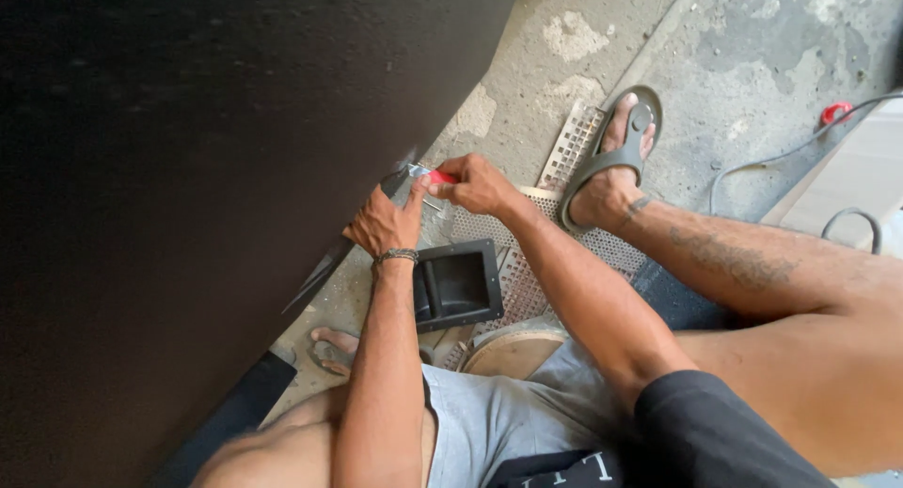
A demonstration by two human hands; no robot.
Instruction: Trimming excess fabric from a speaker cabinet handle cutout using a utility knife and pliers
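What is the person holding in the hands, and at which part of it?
The right hand grips a small red-handled tool by its red handle. The left hand holds nothing clearly; it rests against the dark panel edge.

I read this as a rough workshop, work done on the floor. Bare concrete floor (752,46), stained and patched, paint worn off in spots. Perforated metal sheets (574,149) lie flat on it, partly under a sandalled foot (616,164). A black recessed metal handle tray (458,283) sits loose among them, a round wooden disc (513,352) just beside it. A big dark panel (207,196) fills my left side. Grey cable (781,154) trails across the floor near a small red part (835,112). No bench in view.
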